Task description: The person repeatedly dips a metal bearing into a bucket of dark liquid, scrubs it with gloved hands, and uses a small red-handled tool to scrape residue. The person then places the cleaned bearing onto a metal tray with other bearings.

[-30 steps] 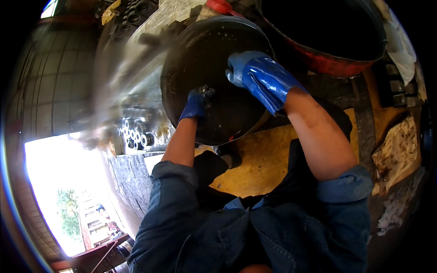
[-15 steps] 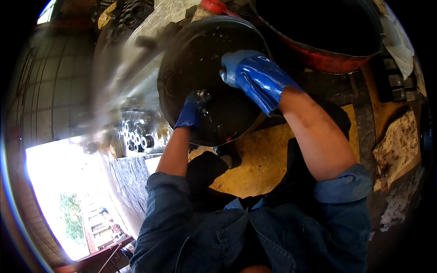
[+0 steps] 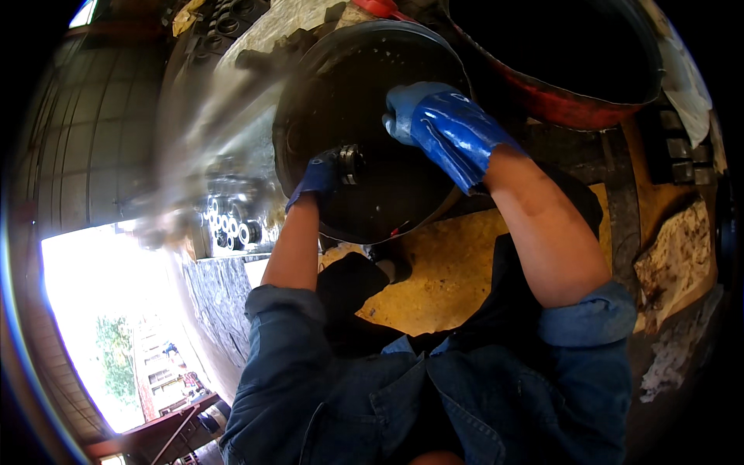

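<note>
A round metal basin of dark liquid lies in front of me, both gloved hands over it. My left hand, in a blue rubber glove, grips a shiny grooved metal ring near the basin's left side. To the right, my right hand is closed, its glove cuff wet and glossy. Whatever its fingers hold, if anything, is hidden from this side. The two hands are apart.
Several metal rings lie in a group left of the basin. A larger red-rimmed drum stands at the far right, and a red handle shows behind the basin. Stained cardboard lies on the right.
The metal ring in my left hand has come up into clearer view and turned. My right hand has shifted slightly right and remains closed.
</note>
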The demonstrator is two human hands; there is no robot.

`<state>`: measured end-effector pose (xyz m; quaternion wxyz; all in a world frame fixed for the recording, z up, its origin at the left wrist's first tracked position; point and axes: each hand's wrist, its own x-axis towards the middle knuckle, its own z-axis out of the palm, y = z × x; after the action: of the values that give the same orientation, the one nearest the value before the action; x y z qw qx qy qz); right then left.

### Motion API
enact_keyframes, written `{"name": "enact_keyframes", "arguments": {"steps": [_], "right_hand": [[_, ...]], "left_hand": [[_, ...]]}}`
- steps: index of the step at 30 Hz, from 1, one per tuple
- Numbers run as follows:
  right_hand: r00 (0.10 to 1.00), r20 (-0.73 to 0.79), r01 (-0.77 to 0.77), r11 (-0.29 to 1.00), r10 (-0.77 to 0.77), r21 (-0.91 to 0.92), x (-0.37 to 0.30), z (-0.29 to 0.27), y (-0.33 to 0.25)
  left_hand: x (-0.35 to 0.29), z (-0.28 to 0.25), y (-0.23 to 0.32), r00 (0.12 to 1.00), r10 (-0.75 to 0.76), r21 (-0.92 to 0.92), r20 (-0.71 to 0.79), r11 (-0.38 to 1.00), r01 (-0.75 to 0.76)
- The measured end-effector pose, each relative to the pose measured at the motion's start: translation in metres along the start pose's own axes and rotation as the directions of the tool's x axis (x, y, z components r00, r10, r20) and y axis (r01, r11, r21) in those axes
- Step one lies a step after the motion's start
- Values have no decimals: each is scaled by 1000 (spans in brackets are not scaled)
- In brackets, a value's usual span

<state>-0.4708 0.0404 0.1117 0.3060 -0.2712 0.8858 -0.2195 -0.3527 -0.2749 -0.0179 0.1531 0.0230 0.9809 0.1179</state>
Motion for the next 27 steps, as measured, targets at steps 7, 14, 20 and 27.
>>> {"name": "enact_keyframes", "arguments": {"steps": [7, 14, 20, 27], "right_hand": [[1000, 4, 11, 1000, -11, 11, -4, -3, -7], [1000, 14, 3, 1000, -3, 3, -3, -2, -7], [1000, -16, 24, 1000, -24, 2, 2, 6, -4], [1000, -4, 17, 1000, -17, 13, -1, 4, -1]], "left_hand": [[-29, -13, -6, 956, 250, 94, -155, 967, -237], [-19, -29, 53, 933, -347, -646, 99, 690, 326], [-34, -2, 13, 953, -27, 12, -302, 999, 32], [-29, 0, 30, 959, -66, -170, -275, 985, 19]]}}
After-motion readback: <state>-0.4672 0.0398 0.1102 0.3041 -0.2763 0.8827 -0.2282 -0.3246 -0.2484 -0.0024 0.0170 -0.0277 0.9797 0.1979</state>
